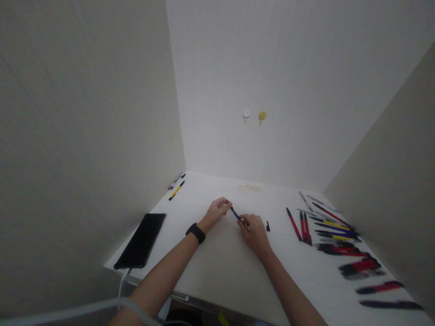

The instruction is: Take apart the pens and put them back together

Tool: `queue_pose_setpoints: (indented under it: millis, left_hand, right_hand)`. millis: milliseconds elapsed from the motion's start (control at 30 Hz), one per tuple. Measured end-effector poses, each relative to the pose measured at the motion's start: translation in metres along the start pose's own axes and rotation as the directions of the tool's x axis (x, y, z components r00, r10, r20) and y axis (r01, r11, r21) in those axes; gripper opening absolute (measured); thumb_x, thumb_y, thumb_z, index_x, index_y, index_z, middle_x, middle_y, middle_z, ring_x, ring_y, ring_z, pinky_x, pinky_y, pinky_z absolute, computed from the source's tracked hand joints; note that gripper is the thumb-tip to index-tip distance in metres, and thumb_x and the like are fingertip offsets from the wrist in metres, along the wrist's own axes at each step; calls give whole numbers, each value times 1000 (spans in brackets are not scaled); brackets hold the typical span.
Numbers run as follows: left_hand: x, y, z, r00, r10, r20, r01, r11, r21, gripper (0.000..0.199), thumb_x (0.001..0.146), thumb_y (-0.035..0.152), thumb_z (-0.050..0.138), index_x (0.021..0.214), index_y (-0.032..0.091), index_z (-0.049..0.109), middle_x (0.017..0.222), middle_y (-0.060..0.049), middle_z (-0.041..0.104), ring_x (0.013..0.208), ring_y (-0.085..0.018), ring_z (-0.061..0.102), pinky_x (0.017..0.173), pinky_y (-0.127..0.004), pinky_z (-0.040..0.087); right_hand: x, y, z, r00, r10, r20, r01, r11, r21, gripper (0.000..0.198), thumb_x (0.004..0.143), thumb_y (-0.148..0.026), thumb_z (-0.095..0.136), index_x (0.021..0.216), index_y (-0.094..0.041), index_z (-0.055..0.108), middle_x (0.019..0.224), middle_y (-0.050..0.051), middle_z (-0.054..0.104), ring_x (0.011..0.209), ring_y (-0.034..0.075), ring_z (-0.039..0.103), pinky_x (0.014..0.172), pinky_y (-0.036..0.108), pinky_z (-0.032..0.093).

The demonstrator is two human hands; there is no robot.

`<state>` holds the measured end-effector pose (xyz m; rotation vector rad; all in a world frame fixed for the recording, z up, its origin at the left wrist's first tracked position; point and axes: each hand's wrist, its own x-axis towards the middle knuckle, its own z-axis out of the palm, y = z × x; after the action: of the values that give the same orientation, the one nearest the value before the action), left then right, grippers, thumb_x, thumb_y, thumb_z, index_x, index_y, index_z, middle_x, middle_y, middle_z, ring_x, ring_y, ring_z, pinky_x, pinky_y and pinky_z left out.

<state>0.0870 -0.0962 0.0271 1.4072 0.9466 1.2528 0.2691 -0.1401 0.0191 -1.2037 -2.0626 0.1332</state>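
A blue pen (237, 215) with a dark tip end slants between my two hands above the white table. My left hand (217, 211), with a black watch band on its wrist, has its fingers closed around the pen's far dark end. The near end lies in the closed fingers of my right hand (254, 231), which partly hide it. Just right of that hand, apart from it, a small black pen part (268, 226), perhaps a cap or clip, lies on the table.
Along the right side lie many pens, among them a red pen (294, 224) and a black pen (390, 304). A black phone (141, 241) with a white cable (123, 283) rests at left. A yellow pen (176, 190) and a white pen (177, 181) lie behind it. Walls enclose the table.
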Motion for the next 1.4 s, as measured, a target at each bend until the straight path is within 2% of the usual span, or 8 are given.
queue_pose_setpoints:
  millis: [167, 333, 600, 733, 867, 1033, 1233, 1400]
  left_hand:
    - [2, -2, 0, 1000, -6, 17, 7, 999, -43, 37, 73, 48, 67, 80, 13, 59, 75, -2, 60, 58, -7, 44, 55, -22, 33]
    - [3, -4, -2, 999, 6, 44, -3, 997, -79, 36, 73, 46, 68, 86, 12, 64, 83, -6, 66, 58, -7, 45, 56, -22, 35]
    - [1, -1, -2, 995, 19, 99, -9, 995, -101, 34, 77, 43, 65, 88, 11, 67, 88, -10, 68, 59, -8, 47, 58, -23, 37]
    - [0, 1, -2, 993, 15, 115, -4, 996, -93, 33, 77, 42, 64, 89, 11, 68, 92, -10, 69, 59, -8, 47, 58, -23, 36]
    - [-1, 5, -2, 989, 13, 147, 2, 995, -99, 33, 77, 41, 64, 89, 11, 68, 92, -11, 68, 59, -8, 47, 58, -24, 36]
    - [-3, 7, -1, 985, 28, 169, -7, 992, -122, 28, 77, 34, 63, 94, 12, 65, 91, -9, 67, 62, -9, 49, 61, -24, 38]
    - [-5, 7, 0, 992, 30, 125, -9, 987, -161, 22, 75, 26, 62, 93, 13, 61, 92, -8, 67, 62, -8, 48, 62, -23, 38]
    - [-5, 9, 1, 990, 10, 139, 11, 989, -150, 25, 76, 31, 62, 92, 12, 61, 92, -9, 68, 62, -9, 48, 62, -23, 38]
  right_hand:
    - [0, 3, 1, 999, 33, -4, -33, 999, 12, 13, 88, -29, 52, 89, -18, 60, 71, 2, 57, 71, 18, 51, 71, 30, 35]
    - [1, 2, 0, 998, 65, -14, -65, 997, 46, 14, 88, -31, 53, 83, -18, 57, 68, 1, 55, 67, 17, 49, 69, 29, 35]
    - [1, 0, -3, 990, 63, 129, -90, 972, 215, 17, 89, -29, 46, 88, -19, 59, 67, 1, 62, 72, 18, 54, 73, 30, 36]
    - [4, 2, -3, 965, 73, 253, -176, 894, 412, 25, 92, -35, 39, 91, -19, 59, 61, -1, 60, 60, 15, 53, 64, 27, 37]
    - [4, 6, 0, 932, 62, 356, -275, 761, 588, 34, 92, -46, 39, 94, -18, 58, 58, -1, 59, 53, 13, 49, 56, 25, 36]
    - [4, 10, 3, 897, 62, 439, -385, 600, 701, 39, 85, -54, 51, 102, -20, 48, 66, 2, 68, 48, 12, 47, 48, 24, 32]
    - [6, 8, 1, 891, 126, 436, -430, 539, 724, 36, 82, -53, 57, 91, -21, 45, 73, 7, 72, 54, 13, 54, 51, 25, 39]
    - [7, 1, -2, 883, 145, 446, -440, 585, 681, 34, 81, -52, 58, 78, -20, 47, 67, 6, 71, 52, 13, 55, 50, 25, 40]
